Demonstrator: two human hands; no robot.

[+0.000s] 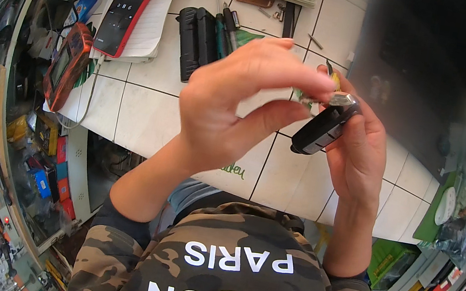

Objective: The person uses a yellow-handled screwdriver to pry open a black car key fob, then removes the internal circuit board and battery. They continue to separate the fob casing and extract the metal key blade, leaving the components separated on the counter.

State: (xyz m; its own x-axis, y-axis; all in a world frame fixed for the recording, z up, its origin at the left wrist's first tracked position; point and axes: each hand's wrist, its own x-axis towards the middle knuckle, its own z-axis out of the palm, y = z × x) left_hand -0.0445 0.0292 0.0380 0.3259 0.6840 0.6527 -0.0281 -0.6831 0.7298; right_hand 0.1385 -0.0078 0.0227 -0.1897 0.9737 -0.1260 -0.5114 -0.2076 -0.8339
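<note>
My right hand (362,145) is wrapped around a black key fob (316,133) with a shiny silver end, holding it tilted above the white tiled table. A thin tool with a yellow part (334,78) sticks up from between the same hand's fingers. From the left comes my left hand (235,93), its thumb and forefinger curled in a pinch by the fob's silver end. Something small and silvery shows between those fingertips; its kind is too small to make out.
A red-cased phone (131,10) lies on papers at the left, beside an orange and black handheld device (68,67). Behind my left hand are a black case (195,40) and several pens (228,29). A large dark panel (423,78) covers the right side.
</note>
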